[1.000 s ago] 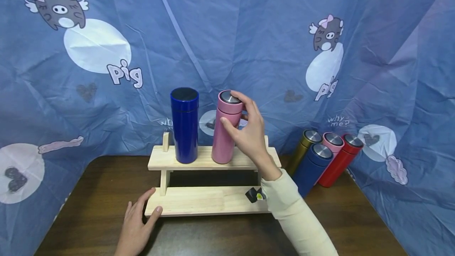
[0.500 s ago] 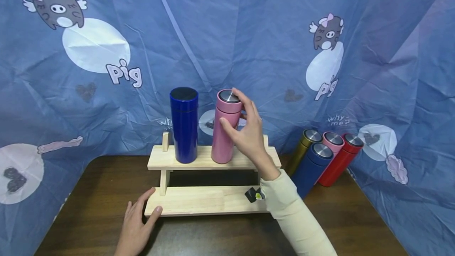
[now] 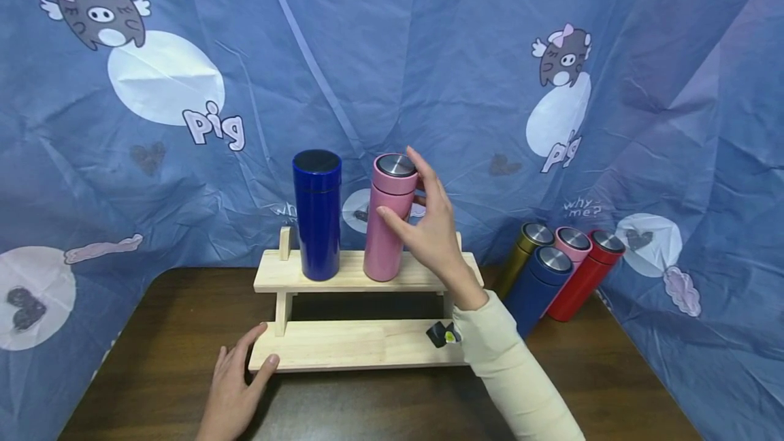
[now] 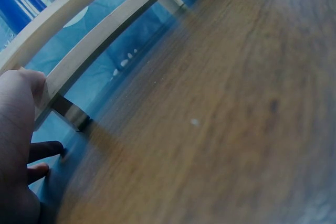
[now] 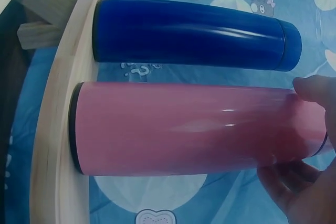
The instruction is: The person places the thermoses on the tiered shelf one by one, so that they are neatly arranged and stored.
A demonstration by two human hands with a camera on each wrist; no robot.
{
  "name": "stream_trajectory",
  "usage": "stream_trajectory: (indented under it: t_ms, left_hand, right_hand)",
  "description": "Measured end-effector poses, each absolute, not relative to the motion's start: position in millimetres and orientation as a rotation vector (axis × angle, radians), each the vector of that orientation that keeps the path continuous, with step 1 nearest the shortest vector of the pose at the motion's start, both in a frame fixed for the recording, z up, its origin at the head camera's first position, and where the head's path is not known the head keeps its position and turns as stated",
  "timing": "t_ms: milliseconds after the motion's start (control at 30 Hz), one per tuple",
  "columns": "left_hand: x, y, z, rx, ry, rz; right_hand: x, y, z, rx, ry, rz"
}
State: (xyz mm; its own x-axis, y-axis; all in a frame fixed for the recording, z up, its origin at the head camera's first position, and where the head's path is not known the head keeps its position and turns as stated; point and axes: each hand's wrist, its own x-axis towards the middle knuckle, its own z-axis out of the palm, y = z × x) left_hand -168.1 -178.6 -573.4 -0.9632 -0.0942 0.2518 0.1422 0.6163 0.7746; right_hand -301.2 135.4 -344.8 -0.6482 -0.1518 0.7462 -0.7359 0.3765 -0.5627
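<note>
My right hand (image 3: 432, 226) holds a pink thermos bottle (image 3: 384, 243) near its top, thumb on the front and fingers round the far side. The bottle stands upright on the upper board of a two-tier wooden rack (image 3: 331, 346), its base on the wood in the right wrist view. To its left a dark blue thermos bottle (image 3: 318, 223) stands upright on the same board, with a gap between them. My left hand (image 3: 235, 386) grips the left end of the rack's lower board, thumb at the front edge; its other fingers show beyond the board (image 4: 79, 61) in the left wrist view.
Right of the rack several more thermos bottles stand grouped on the brown table (image 3: 153, 332): olive-gold (image 3: 517, 257), blue (image 3: 539, 291), pink (image 3: 574, 239) and red (image 3: 584, 284). A small black item (image 3: 437, 335) lies on the lower board. Blue printed cloth (image 3: 380, 53) hangs behind.
My right index finger has shifted from the top of the pink thermos bottle's lid out to its right rim. The bottles, rack and left hand stay in place.
</note>
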Motion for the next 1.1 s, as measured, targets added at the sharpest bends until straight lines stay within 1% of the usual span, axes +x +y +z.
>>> stream_trajectory:
  t_ms: [567, 1100]
  left_hand:
    - [-171, -179, -573, -0.028, -2.619, -1.26]
    - [-169, -179, -576, -0.07, -2.54, -1.261]
  right_hand:
    - [-293, 149, -351, 0.718, -2.054, 1.302]
    - [-262, 175, -376, 0.618, -2.046, 1.299]
